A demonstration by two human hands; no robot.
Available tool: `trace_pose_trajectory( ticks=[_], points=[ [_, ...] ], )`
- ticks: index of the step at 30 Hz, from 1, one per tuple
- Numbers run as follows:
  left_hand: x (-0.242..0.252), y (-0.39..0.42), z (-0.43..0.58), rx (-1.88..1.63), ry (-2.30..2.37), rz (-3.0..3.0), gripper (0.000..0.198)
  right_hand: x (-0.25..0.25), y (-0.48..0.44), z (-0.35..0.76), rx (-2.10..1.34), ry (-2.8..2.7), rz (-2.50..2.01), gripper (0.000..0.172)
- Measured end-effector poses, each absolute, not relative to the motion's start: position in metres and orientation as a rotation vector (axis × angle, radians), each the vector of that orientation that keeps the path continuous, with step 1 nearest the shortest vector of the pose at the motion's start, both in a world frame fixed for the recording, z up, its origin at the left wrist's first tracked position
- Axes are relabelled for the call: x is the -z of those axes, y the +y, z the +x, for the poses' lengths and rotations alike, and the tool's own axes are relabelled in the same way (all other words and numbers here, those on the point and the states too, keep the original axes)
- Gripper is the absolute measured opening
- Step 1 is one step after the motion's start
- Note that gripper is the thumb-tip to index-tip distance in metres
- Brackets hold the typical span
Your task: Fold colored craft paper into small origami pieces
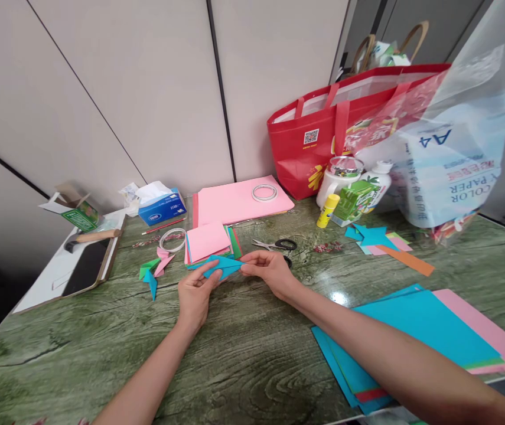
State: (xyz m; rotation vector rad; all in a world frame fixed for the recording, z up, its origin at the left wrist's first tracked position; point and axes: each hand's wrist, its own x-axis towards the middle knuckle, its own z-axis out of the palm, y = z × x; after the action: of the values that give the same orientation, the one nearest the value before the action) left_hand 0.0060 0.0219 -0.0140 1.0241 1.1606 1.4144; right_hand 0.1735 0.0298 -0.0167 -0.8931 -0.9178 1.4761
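Note:
A folded piece of teal paper (222, 267) is held between both hands just above the green marbled table (243, 354). My left hand (195, 295) pinches its left end with thumb and fingers closed. My right hand (270, 273) pinches its right tip. Right behind the paper lies a small stack of coloured square sheets (210, 242) with pink on top. Finished folded pieces in green, pink and teal (153, 270) lie to the left of my hands.
Black-handled scissors (279, 244) lie behind my right hand. Large teal and pink sheets (429, 336) lie under my right forearm. A pink paper pad with a tape roll (264, 192), tissue box (162, 206), glue stick (327, 211), red bag (323, 141) and plastic paper pack (451, 159) stand behind.

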Motion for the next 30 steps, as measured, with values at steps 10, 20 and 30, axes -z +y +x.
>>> trace_pose_trajectory(
  ticks=[10, 20, 30],
  points=[
    [0.0122, 0.0241, 0.0049, -1.434, 1.143, 1.001, 0.032, 0.0173, 0.0306, 0.1755, -1.542, -0.972, -0.823, 0.032],
    [0.0095, 0.0212, 0.0082, -1.378, 1.147, 0.995, 0.033, 0.0176, 0.0298, 0.1757, -1.505, -1.008, -0.849, 0.025],
    [0.0088, 0.0208, 0.0082, -1.383, 1.142, 0.995, 0.029, 0.0213, 0.0316, 0.1735, -1.514, -1.062, -0.822, 0.026]
  ],
)
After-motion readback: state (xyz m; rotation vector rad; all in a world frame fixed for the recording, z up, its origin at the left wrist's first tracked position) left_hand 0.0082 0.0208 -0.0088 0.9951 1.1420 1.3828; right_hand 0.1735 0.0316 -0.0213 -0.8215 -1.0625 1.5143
